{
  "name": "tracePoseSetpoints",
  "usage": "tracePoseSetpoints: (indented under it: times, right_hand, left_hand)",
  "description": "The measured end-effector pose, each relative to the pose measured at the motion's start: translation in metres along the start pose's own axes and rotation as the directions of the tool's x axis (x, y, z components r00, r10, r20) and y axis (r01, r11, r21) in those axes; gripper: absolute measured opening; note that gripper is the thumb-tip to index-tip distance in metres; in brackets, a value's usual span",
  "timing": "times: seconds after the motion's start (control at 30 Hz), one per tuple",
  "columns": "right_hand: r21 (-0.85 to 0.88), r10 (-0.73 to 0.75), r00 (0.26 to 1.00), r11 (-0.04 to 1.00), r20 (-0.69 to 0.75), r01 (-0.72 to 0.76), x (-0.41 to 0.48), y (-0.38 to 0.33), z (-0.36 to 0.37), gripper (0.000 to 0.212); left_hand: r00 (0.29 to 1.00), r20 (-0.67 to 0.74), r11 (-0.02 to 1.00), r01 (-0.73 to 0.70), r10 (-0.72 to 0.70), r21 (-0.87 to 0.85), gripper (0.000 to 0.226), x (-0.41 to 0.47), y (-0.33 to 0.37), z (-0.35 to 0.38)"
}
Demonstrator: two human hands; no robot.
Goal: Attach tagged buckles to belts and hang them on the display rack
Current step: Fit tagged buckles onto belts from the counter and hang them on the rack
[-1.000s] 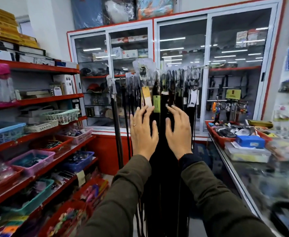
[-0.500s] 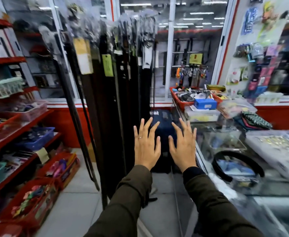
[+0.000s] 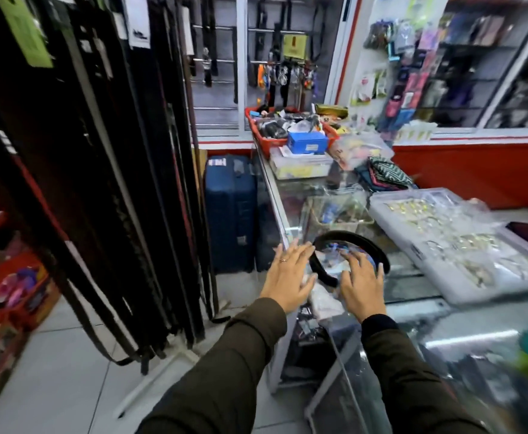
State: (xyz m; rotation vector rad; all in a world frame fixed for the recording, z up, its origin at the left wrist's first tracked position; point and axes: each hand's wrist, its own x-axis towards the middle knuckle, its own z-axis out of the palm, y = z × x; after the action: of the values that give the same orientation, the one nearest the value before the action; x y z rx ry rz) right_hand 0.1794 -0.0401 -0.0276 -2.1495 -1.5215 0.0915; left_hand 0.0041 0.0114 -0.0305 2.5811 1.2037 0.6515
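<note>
Both your left hand [image 3: 287, 274] and right hand [image 3: 361, 285] hover spread and empty over the coiled black belt [image 3: 325, 245] lying on the glass counter [image 3: 412, 277], so pinch the strap itself, likely limp, light and prone to uncoiling.

No words or numbers clear enough to read, green tag [image 3: 24, 29] on the hanging belts [image 3: 100, 151] too blurry, white tag [image 3: 137, 21] with a dark mark, yellow sign [image 3: 294, 46] behind the glass blurry too
</note>
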Motion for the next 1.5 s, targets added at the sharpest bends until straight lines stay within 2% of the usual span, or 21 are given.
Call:
tracePoseSetpoints:
  times: [0.1,0.2,0.33,0.4,0.53,0.73,0.8,0.9,1.0,1.03,1.1,1.17,1.23,1.3,1.37,1.43,1.5]
  right_hand:
    - [-0.115,0.034,0.99,0.993,0.134,-0.019,0.005,0.027,-0.008,0.05]
    - [-0.249,0.006,0.96,0.966,0.279,0.067,0.011,0.041,-0.015,0.049]
    - [-0.232,-0.059,0.956,0.964,0.288,0.129,0.019,0.045,-0.024,0.042]
    - [-0.178,-0.057,0.949,0.977,0.309,0.117,0.023,0.045,-0.029,0.036]
    - [-0.134,-0.044,0.919,0.986,0.391,0.104,0.023,0.034,-0.036,0.02]
    - [-0.112,-0.142,0.887,0.971,0.439,0.211,0.02,0.0,-0.045,0.023]
    - [-0.099,-0.208,0.867,0.955,0.452,0.28,0.021,-0.018,-0.05,0.007]
    - [-0.016,-0.293,0.841,0.941,0.455,0.337,0.023,-0.046,-0.053,0.015]
    - [0.21,-0.37,0.809,0.928,0.456,0.307,0.022,-0.074,-0.051,0.005]
    - [0.29,-0.381,0.804,0.918,0.457,0.271,0.021,-0.084,-0.049,0.009]
    - [0.413,-0.392,0.802,0.888,0.45,0.202,0.018,-0.105,-0.044,0.012]
    - [0.504,-0.427,0.796,0.844,0.428,0.182,0.014,-0.124,-0.04,0.015]
    - [0.563,-0.453,0.788,0.809,0.417,0.167,0.01,-0.14,-0.035,0.016]
    - [0.606,-0.458,0.781,0.784,0.425,0.131,0.005,-0.152,-0.029,0.025]
    - [0.654,-0.454,0.783,0.752,0.426,0.082,-0.001,-0.161,-0.023,0.029]
    - [0.701,-0.476,0.777,0.71,0.411,0.064,-0.007,-0.169,-0.018,0.021]
    - [0.724,-0.503,0.765,0.686,0.402,0.07,-0.012,-0.174,-0.017,0.016]
  left_hand:
    - [0.99,0.136,0.999,-0.05,0.049,0.002,0.066,0.017,0.018,0.02]
    - [0.963,0.263,0.996,-0.075,0.057,0.057,0.066,0.028,0.031,0.035]
    - [0.95,0.312,0.979,-0.094,0.033,0.182,0.05,0.036,0.038,0.039]
    - [0.959,0.283,0.982,-0.077,0.026,0.173,0.039,0.037,0.037,0.037]
    - [0.969,0.249,0.999,-0.011,0.0,0.043,0.026,0.032,0.03,0.029]
    - [0.979,0.198,0.998,0.061,-0.053,-0.033,0.029,0.01,0.004,0.002]
    - [0.987,0.138,0.993,0.089,-0.078,-0.072,0.031,-0.001,-0.007,-0.009]
    - [0.994,0.029,0.983,0.112,-0.109,-0.146,0.032,-0.016,-0.023,-0.028]
    - [0.98,-0.139,0.956,0.103,-0.146,-0.276,0.037,-0.033,-0.033,-0.051]
    - [0.964,-0.213,0.943,0.086,-0.16,-0.322,0.037,-0.037,-0.035,-0.057]
    - [0.909,-0.316,0.895,0.118,-0.271,-0.43,0.042,-0.048,-0.04,-0.067]
    - [0.819,-0.348,0.787,0.188,-0.456,-0.588,0.046,-0.058,-0.043,-0.074]
    - [0.709,-0.358,0.655,0.193,-0.608,-0.731,0.035,-0.065,-0.046,-0.081]
    - [0.627,-0.334,0.527,0.147,-0.704,-0.837,0.025,-0.074,-0.048,-0.09]
    - [0.594,-0.28,0.417,0.104,-0.754,-0.903,0.03,-0.082,-0.049,-0.1]
    - [0.603,-0.215,0.335,0.091,-0.768,-0.938,0.04,-0.091,-0.05,-0.111]
    - [0.604,-0.192,0.323,0.115,-0.774,-0.94,0.044,-0.098,-0.049,-0.12]
